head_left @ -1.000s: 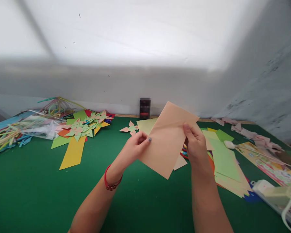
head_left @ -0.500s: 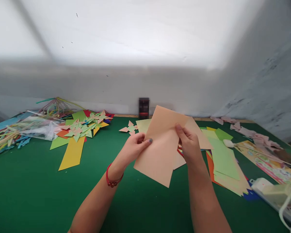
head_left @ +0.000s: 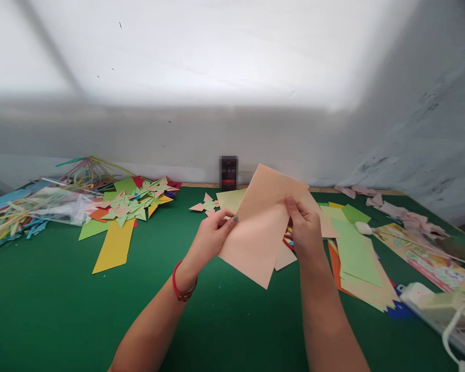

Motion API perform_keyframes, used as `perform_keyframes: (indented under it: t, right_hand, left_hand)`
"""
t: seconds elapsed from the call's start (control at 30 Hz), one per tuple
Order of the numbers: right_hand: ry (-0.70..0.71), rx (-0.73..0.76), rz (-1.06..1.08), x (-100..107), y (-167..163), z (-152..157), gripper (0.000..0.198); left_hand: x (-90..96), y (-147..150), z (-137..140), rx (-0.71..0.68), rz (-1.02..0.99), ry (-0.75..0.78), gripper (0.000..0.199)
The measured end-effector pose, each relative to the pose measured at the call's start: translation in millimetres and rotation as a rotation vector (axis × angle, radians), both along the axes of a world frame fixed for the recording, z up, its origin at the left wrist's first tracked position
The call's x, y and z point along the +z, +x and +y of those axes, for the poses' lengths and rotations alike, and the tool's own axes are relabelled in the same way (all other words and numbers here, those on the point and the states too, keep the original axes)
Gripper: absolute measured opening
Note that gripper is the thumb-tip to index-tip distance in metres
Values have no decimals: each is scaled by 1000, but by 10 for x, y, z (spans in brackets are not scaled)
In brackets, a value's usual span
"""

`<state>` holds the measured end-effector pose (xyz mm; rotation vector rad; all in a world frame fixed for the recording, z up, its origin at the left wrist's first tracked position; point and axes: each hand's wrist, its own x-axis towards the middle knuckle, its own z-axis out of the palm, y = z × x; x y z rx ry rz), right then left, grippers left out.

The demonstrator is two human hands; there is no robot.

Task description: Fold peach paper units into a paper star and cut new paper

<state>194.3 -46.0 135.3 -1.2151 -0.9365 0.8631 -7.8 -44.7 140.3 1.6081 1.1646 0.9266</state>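
Observation:
A peach-coloured sheet of paper [head_left: 256, 237] is held up over the green table, tilted, with a slight bend across its middle. My left hand [head_left: 214, 232] pinches its left edge, thumb on the near face. On the right edge, my right hand [head_left: 304, 222] grips it the same way. Behind the sheet lie more peach paper [head_left: 285, 258], a pale yellow-green sheet [head_left: 228, 199] and something red-handled, mostly hidden. Left of these rests a pink and green folded paper star [head_left: 207, 204].
Folded paper stars [head_left: 126, 206] and a yellow strip [head_left: 114, 248] lie at left, beside a plastic bag [head_left: 64, 204] and coloured strips [head_left: 11, 222]. Green sheets [head_left: 356, 253], a picture book [head_left: 434, 253] and a power strip [head_left: 449, 320] are at right. A blurred dark object [head_left: 228, 173] stands at the back.
The peach sheet has shifted slightly up and to the right, and its lower edge sits higher. Both hands keep hold of it; my left hand has risen a little along its edge.

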Motion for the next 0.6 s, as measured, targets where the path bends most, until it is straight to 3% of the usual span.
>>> perform_keyframes:
  t: [0.2,0.37,0.5,0.6]
  right_hand:
    - [2,10,-100,-76,78,26,44]
    - [-45,65,-5,-12,70,27,47]
    - [-59,104,42,-1,77,25,42]
    - [-118,237,-51,1,147,0,40]
  left_hand:
    - [76,-55,-24,27,87,108,33]
    - [147,-187,22,-140,-73,154,35]
    - [180,-237,11,-285,69,313,31]
    - [176,-208,-34,-464,156,323,34]
